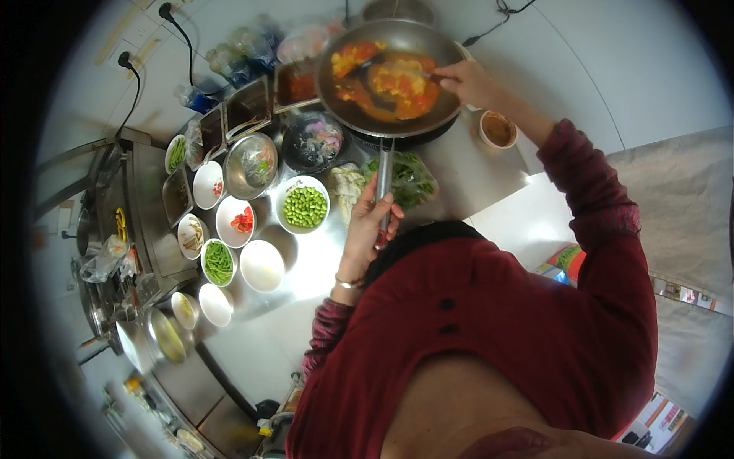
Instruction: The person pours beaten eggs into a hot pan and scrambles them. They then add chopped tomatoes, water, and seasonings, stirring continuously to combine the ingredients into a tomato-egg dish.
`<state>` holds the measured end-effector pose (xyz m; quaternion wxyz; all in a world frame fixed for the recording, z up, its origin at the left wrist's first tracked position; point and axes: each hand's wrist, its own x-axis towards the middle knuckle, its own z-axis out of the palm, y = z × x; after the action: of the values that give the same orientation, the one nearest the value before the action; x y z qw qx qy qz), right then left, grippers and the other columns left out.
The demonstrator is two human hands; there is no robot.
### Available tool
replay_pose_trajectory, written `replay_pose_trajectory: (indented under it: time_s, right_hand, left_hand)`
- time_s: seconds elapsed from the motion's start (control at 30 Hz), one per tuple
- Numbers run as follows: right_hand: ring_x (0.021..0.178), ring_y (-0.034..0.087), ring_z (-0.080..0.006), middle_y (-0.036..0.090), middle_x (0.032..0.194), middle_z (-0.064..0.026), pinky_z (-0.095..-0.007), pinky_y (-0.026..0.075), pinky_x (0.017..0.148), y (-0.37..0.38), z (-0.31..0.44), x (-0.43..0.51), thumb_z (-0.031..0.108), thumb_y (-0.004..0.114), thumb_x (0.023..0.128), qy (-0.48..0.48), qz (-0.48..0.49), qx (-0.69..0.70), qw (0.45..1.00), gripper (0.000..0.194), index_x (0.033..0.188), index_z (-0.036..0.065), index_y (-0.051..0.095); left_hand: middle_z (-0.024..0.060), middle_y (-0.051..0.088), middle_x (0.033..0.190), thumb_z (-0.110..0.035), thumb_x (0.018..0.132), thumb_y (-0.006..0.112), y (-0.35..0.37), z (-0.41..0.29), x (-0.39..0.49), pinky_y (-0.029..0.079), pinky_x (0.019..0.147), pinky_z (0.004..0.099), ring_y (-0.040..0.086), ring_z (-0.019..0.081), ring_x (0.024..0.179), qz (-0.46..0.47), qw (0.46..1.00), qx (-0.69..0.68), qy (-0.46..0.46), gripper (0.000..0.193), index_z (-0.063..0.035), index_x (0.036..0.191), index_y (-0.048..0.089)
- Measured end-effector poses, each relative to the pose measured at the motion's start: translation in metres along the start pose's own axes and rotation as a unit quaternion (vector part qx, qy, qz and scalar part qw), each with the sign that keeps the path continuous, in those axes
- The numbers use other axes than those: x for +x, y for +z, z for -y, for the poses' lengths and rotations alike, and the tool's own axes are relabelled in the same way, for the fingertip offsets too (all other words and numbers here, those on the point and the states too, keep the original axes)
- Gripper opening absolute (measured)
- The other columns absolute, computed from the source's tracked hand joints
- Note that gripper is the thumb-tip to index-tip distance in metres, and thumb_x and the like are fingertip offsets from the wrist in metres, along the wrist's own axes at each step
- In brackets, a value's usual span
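Note:
My left hand (pixel 367 221) grips the metal handle (pixel 385 178) of a large frying pan (pixel 358 123), which is tilted over the counter. Inside lies a wet mix of red and yellow food (pixel 404 83) that looks like tomato and egg. Over the pan's right rim, my right hand (pixel 467 80) holds a utensil, blurred and partly hidden, whose dark head (pixel 370 62) is in the food. A clear bag of leafy greens (pixel 410 181) sits below the pan beside its handle. Just left of that bag is a crumpled pale cloth (pixel 346 189).
A bowl of green beans or peas (pixel 305 207), a bowl of chopped red pieces (pixel 241 222) and several other bowls stand left on the metal counter (pixel 312 252). Rectangular metal trays (pixel 248 109) line the back. Right of the pan stands a tub of brown paste (pixel 498 129).

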<state>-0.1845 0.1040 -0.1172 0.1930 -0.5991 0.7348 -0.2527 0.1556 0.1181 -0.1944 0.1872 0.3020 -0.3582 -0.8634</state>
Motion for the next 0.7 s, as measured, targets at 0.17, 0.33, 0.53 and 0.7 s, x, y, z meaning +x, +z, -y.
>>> replay_pose_trajectory:
  time_s: [0.17, 0.33, 0.53, 0.7]
  right_hand:
    - [0.084, 0.068, -0.0288, 0.072, 0.09, -0.0105, -0.0398, 0.053, 0.076, -0.083, 0.042, -0.005, 0.013, 0.067, 0.084, -0.152, 0.052, -0.258, 0.953, 0.032, 0.117, 0.009, 0.07]
    - [0.083, 0.069, -0.0309, 0.071, 0.087, -0.01, -0.041, 0.054, 0.07, -0.078, 0.105, 0.007, 0.01, 0.069, 0.08, -0.275, 0.132, -0.389, 0.869, 0.01, 0.088, 0.006, 0.072]
    - [0.082, 0.069, -0.0312, 0.071, 0.084, -0.0129, -0.04, 0.055, 0.065, -0.037, 0.087, 0.063, 0.005, 0.066, 0.078, -0.23, 0.058, -0.471, 0.849, 0.014, 0.091, 0.006, 0.072]
    - [0.07, 0.067, -0.03, 0.068, 0.077, -0.0119, -0.0385, 0.053, 0.06, -0.062, 0.039, 0.032, 0.009, 0.062, 0.086, -0.042, 0.031, -0.38, 0.924, 0.027, 0.112, 0.004, 0.071]
  left_hand:
    - [0.0064, 0.062, 0.076, -0.012, 0.102, 0.051, 0.0, -0.001, 0.001, 0.04, 0.041, 0.0218, 0.05, 0.0101, 0.049, 0.008, 1.0, -0.01, -0.01, 0.063, -0.015, 0.157, 0.022]
    - [0.006, 0.062, 0.075, -0.012, 0.102, 0.051, 0.001, -0.001, 0.0, 0.04, 0.041, 0.0218, 0.05, 0.01, 0.048, -0.001, 1.0, -0.008, -0.004, 0.062, -0.0151, 0.158, 0.022]
    - [0.0058, 0.062, 0.074, -0.013, 0.102, 0.052, -0.003, -0.001, 0.001, 0.04, 0.041, 0.0217, 0.05, 0.0099, 0.049, -0.001, 1.0, -0.005, 0.0, 0.062, -0.0147, 0.157, 0.024]
    - [0.006, 0.062, 0.074, -0.013, 0.101, 0.054, -0.004, 0.003, 0.003, 0.04, 0.041, 0.0219, 0.05, 0.0098, 0.048, -0.005, 1.0, -0.016, 0.006, 0.062, -0.0147, 0.157, 0.026]
